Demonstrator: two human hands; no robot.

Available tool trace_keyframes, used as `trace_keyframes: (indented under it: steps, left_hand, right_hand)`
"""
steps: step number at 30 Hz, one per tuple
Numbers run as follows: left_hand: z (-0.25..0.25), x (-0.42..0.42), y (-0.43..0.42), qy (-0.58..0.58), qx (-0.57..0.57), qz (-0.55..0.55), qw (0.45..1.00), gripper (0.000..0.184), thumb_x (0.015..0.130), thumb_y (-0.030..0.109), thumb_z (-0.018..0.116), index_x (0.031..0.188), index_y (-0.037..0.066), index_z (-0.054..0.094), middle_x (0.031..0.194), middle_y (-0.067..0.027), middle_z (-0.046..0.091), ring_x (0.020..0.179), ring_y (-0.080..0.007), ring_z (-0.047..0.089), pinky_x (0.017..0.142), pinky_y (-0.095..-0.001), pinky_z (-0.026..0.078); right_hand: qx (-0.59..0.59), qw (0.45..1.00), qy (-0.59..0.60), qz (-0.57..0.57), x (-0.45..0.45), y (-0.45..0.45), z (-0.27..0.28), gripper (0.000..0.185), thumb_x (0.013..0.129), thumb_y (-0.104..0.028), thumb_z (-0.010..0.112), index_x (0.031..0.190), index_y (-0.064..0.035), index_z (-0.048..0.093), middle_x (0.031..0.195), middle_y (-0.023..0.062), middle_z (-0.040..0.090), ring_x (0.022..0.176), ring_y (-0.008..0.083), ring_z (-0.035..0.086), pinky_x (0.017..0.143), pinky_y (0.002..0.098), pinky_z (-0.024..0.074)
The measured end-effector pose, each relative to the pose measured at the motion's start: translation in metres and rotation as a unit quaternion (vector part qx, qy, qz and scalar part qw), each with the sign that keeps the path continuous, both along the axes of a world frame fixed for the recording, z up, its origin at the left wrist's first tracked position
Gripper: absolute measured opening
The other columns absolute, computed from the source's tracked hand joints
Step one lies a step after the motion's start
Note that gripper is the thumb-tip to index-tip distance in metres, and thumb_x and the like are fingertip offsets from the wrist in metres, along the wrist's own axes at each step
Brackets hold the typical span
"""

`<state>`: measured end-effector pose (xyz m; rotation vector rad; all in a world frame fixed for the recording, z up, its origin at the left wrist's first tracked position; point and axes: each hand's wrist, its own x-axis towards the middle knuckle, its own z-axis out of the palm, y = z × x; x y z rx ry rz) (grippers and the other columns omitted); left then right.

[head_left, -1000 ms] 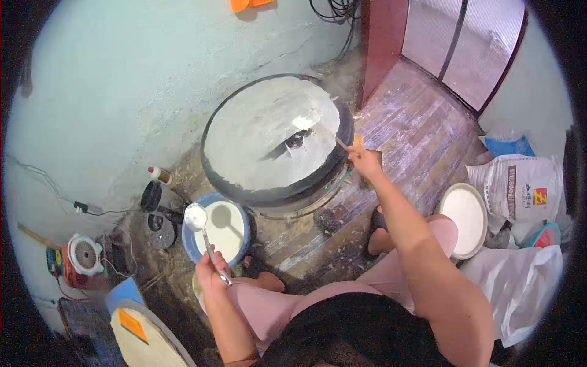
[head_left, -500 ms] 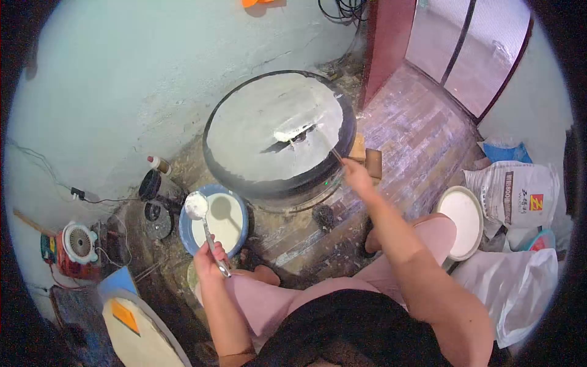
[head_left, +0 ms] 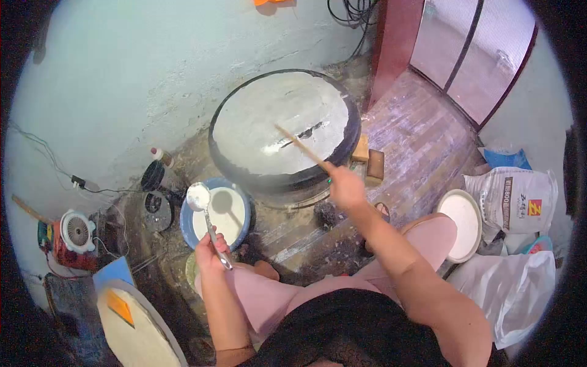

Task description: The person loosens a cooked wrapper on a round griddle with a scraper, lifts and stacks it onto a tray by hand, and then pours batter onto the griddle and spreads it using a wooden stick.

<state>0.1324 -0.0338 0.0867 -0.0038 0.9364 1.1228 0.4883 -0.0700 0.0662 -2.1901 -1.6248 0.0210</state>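
Gripping a ladle point(head_left: 197, 197) over the blue basin point(head_left: 247, 215) with the left hand's point(head_left: 209, 255) wrapped fingers. Clasping a wooden stick point(head_left: 301, 148) across the griddle point(head_left: 278, 181) — with the right hand's point(head_left: 347, 187) fingers curled tight.

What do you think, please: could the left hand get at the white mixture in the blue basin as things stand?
Probably yes: the left hand holds a ladle over the blue basin's rim, and no lid covers the white mixture inside.
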Motion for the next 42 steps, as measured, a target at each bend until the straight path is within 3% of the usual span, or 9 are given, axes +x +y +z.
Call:
trace_keyframes:
  steps: [5,7,11,15,21,26,30,39,42]
  left_hand:
    - [0.005,0.001,0.0,-0.019,-0.03,-0.007,0.999,0.022,0.081,0.016,0.044,0.095,0.001,0.051,0.062,-0.007,0.046,0.041,-0.012,0.038,0.036,-0.0211,0.035]
    - [0.003,0.001,0.0,-0.049,-0.024,-0.008,0.998,0.022,0.081,0.016,0.044,0.096,0.001,0.051,0.061,-0.0064,0.045,0.041,-0.0119,0.038,0.036,-0.021,0.035]
    - [0.003,0.001,-0.001,-0.024,0.004,-0.008,1.0,0.021,0.083,0.014,0.04,0.096,-0.001,0.048,0.06,-0.0045,0.042,0.043,-0.0118,0.037,0.036,-0.0231,0.035]
    - [0.011,0.007,-0.004,-0.029,-0.004,0.001,1.0,0.019,0.084,0.014,0.039,0.094,0.001,0.047,0.056,-0.0033,0.039,0.043,-0.011,0.036,0.035,-0.021,0.033]
    - [0.009,0.006,-0.003,0.007,-0.001,-0.025,1.0,0.018,0.085,0.015,0.039,0.092,0.001,0.048,0.058,-0.0038,0.041,0.042,-0.0099,0.037,0.035,-0.0201,0.033]
    - [0.006,0.004,-0.003,-0.023,0.007,-0.009,1.0,0.021,0.086,0.017,0.039,0.096,0.0,0.048,0.062,-0.0047,0.044,0.044,-0.0102,0.039,0.037,-0.021,0.035]
    - [0.007,0.004,-0.006,-0.007,-0.004,0.001,1.0,0.023,0.085,0.017,0.04,0.098,0.0,0.048,0.063,-0.0055,0.046,0.045,-0.0105,0.04,0.038,-0.0215,0.036]
    - [0.009,0.006,-0.003,-0.02,-0.011,-0.004,1.0,0.02,0.086,0.016,0.039,0.098,0.003,0.048,0.062,-0.0068,0.044,0.042,-0.0108,0.037,0.036,-0.021,0.034]
    - [0.005,0.003,-0.003,-0.006,-0.011,-0.008,1.0,0.02,0.086,0.016,0.038,0.097,0.003,0.048,0.064,-0.0068,0.045,0.042,-0.0108,0.037,0.035,-0.0207,0.033]
  right_hand:
    - [0.002,0.992,-0.067,0.109,-0.04,-0.007,-0.038,0.048,0.071,-0.007,0.048,0.117,-0.0191,0.047,0.081,0.006,0.052,0.07,0.0252,0.055,0.059,0.0378,0.0455]
    - [-0.071,0.993,-0.095,0.009,-0.02,-0.009,-0.032,0.04,0.077,-0.007,0.042,0.116,-0.0156,0.046,0.084,0.0063,0.054,0.074,0.0238,0.056,0.058,0.0377,0.0463]
    - [0.002,0.996,0.041,-0.075,0.012,-0.018,-0.021,0.036,0.077,-0.011,0.046,0.112,-0.0146,0.05,0.083,0.0099,0.056,0.075,0.0273,0.058,0.061,0.0392,0.0467]
    - [0.009,0.999,0.024,0.045,-0.003,-0.022,-0.037,0.046,0.069,-0.005,0.049,0.113,-0.0195,0.049,0.082,0.0091,0.055,0.075,0.0285,0.056,0.062,0.0399,0.0452]
    - [-0.057,0.993,-0.014,-0.101,0.044,-0.026,-0.04,0.04,0.073,-0.014,0.05,0.113,-0.0177,0.047,0.086,0.0119,0.056,0.077,0.0294,0.058,0.064,0.0418,0.0461]
    - [0.047,0.968,0.236,-0.076,0.046,-0.037,-0.057,0.031,0.081,-0.018,0.045,0.111,-0.0141,0.047,0.091,0.0186,0.057,0.081,0.0381,0.055,0.069,0.0454,0.0439]
    - [0.06,0.957,0.257,-0.124,0.069,-0.018,-0.058,0.029,0.082,-0.017,0.044,0.11,-0.0128,0.048,0.092,0.0202,0.057,0.084,0.0385,0.055,0.072,0.045,0.0435]
    - [-0.037,0.96,0.275,-0.038,0.08,-0.042,-0.036,0.027,0.081,-0.024,0.047,0.105,-0.0156,0.057,0.09,0.0154,0.06,0.083,0.0346,0.057,0.072,0.0412,0.0449]
    - [-0.02,0.938,0.293,-0.185,0.082,-0.042,-0.06,0.027,0.081,-0.024,0.046,0.105,-0.0183,0.058,0.092,0.0155,0.059,0.084,0.0336,0.057,0.072,0.0394,0.0453]
